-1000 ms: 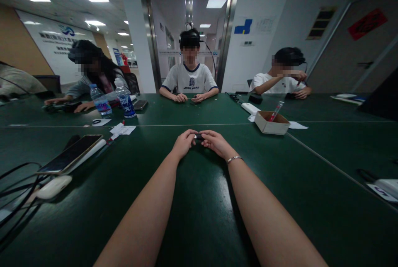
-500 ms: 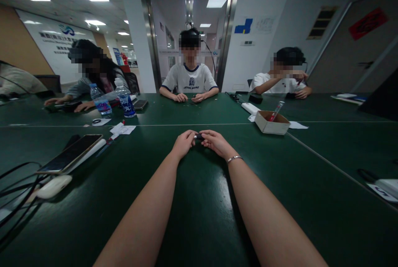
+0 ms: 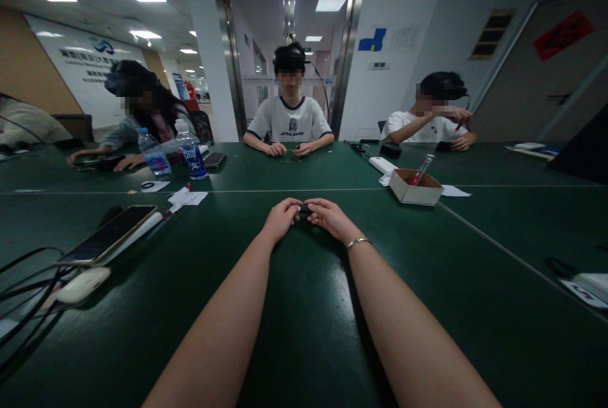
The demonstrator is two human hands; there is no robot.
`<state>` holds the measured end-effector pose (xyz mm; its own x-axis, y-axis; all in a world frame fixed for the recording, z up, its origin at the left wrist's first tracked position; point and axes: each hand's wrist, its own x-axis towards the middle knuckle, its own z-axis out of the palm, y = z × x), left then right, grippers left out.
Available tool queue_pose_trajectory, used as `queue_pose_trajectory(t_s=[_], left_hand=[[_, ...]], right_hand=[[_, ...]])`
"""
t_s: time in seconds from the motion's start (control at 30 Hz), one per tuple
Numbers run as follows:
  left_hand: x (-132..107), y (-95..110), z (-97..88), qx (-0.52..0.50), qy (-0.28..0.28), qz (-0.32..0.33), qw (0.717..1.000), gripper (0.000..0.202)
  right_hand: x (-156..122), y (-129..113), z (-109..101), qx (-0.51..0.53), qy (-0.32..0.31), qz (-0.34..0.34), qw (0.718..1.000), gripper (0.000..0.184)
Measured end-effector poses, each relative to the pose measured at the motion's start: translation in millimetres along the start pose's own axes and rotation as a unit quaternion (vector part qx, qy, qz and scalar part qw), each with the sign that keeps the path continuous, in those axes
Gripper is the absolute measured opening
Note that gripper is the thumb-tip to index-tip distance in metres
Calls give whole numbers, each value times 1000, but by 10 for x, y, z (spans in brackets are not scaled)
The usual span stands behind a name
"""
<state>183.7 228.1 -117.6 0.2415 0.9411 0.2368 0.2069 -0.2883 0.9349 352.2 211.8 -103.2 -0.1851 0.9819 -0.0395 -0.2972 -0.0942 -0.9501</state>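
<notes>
Both my hands meet over the green table (image 3: 304,281), pinching one small black object (image 3: 304,209) with a silvery left end. Its exact kind is too small to make out. My left hand (image 3: 282,218) is closed on the silvery end with thumb and fingertips. On the black end, my right hand (image 3: 330,218) is closed too, its fingers bent over the top. Part of the object is hidden by the fingertips. A silver bracelet (image 3: 358,242) circles my right wrist.
To my left lie a phone (image 3: 109,234), a white rounded device (image 3: 83,285) and black cables (image 3: 28,297). Two bottles (image 3: 192,153) stand beyond, near paper scraps (image 3: 189,197). A small open box (image 3: 416,189) holding a red-and-clear tool is ahead right. Several people sit around the table.
My left fingertips have shifted slightly toward my right hand, and a little less of the silvery end shows. Otherwise my hands and arms stay in place.
</notes>
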Motion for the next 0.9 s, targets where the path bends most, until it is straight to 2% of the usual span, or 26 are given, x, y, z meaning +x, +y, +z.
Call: queue_pose_trajectory(t_s=[0.5,0.63,0.77,0.83,0.9], left_hand=[[-14,7,-5,-16,-4,6,1000,32],[-23,1,-18,-22,29,8,999,28],[-12,-27,-18,4,66,8,998,24],[-30,0,-21,67,75,18,995,21],[-101,69,-60,122,62,19,990,19]], right_hand=[[5,-11,-15,-15,-7,-8,1000,15],[33,54,0,-121,-28,-33,992,23],[39,171,149,-300,19,-85,950,24],[0,156,239,-405,45,-126,905,23],[-102,43,260,-515,19,-145,845,20]])
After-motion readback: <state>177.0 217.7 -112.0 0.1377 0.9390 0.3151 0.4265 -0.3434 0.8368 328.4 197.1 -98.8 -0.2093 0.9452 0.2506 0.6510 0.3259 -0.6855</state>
